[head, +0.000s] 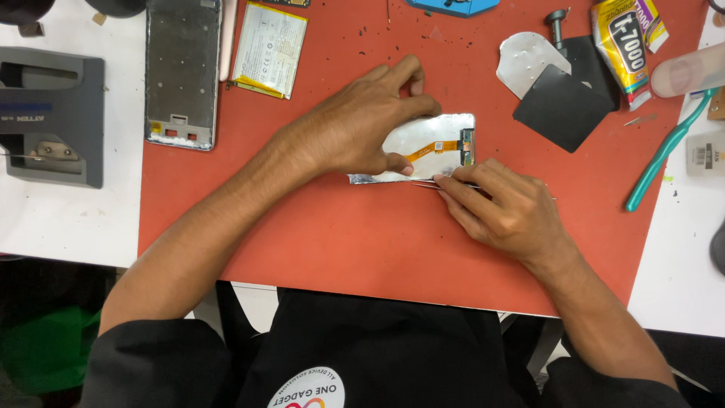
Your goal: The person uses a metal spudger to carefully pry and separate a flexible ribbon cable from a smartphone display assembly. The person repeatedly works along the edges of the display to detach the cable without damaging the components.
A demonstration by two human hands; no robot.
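Here, screen panel (427,147) under left hand (362,125), tweezers (438,183) in right hand (502,208)

shiny metal-backed screen panel (423,143), matt red mat (362,242)

You have one view only, from the camera on your head. It looks steeply down, close over the red mat (362,242) and your forearms.
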